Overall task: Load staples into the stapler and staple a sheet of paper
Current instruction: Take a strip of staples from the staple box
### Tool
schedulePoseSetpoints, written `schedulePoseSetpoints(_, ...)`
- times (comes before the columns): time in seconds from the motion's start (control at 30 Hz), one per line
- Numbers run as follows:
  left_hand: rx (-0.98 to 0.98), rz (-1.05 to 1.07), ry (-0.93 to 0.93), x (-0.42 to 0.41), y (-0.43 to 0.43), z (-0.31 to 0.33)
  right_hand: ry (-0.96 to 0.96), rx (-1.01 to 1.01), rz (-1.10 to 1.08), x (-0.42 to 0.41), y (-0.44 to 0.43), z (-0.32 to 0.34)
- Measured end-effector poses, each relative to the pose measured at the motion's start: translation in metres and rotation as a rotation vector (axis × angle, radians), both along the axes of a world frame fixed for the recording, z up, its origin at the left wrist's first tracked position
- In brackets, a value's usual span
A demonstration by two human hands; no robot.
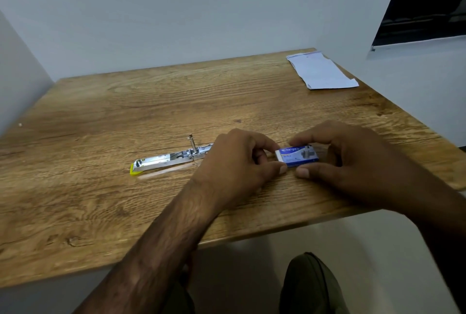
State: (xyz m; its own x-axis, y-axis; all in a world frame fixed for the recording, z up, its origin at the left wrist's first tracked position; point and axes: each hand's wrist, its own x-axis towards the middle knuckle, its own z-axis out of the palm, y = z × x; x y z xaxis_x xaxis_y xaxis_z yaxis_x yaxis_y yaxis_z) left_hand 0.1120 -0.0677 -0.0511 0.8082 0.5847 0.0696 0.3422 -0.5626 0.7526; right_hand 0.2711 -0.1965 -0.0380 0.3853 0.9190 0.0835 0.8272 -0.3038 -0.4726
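On wooden table: left hand, right hand both gripping staple box; opened stapler left, paper far-right.

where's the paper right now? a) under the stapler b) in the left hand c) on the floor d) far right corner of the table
d: the paper lies at the table's far right corner, away from both hands and the stapler.

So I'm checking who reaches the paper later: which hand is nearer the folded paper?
Right. The right hand, holding the staple box, lies nearer the folded paper at the table's far right corner. The left hand is farther left, by the open stapler.
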Motion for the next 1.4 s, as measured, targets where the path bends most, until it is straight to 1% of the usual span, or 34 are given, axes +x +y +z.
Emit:
schedulePoseSetpoints(0.07,-0.018,0.003,-0.004,-0.001,0.0,0.0,-0.012,0.012,-0.023,0.0,0.003,-0.003)
schedulePoseSetpoints(0.17,-0.046,0.034,-0.013,-0.004,0.001,0.0,0.018,0.029,-0.046,0.004,0.002,-0.004)
schedulePoseSetpoints(0.37,-0.012,0.102,-0.001,-0.013,0.001,-0.001,0.046,0.012,-0.073,0.008,0.001,-0.002)
schedulePoseSetpoints(0.5,-0.027,0.114,0.002,-0.016,0.0,0.0,0.095,0.024,-0.074,0.008,-0.001,-0.001)
schedulePoseSetpoints(0.63,0.042,0.074,0.02,-0.017,-0.002,0.001,0.12,0.025,-0.079,0.007,-0.002,0.0)
schedulePoseSetpoints(0.73,0.119,0.051,0.015,-0.019,-0.004,0.0,0.099,0.004,-0.076,0.005,0.0,0.001)
schedulePoseSetpoints(0.8,0.134,0.064,0.01,-0.019,-0.004,-0.001,0.092,0.003,-0.072,0.005,0.0,0.002)
schedulePoseSetpoints(0.93,0.089,0.074,-0.005,-0.019,-0.002,-0.002,0.119,0.017,-0.073,0.004,-0.001,0.003)
schedulePoseSetpoints(1.03,0.015,0.079,-0.033,-0.021,-0.001,-0.002,0.111,0.012,-0.077,0.004,-0.001,0.004)
schedulePoseSetpoints(1.4,-0.144,0.109,-0.085,-0.023,0.003,-0.004,0.111,-0.054,-0.039,0.005,-0.002,0.012)
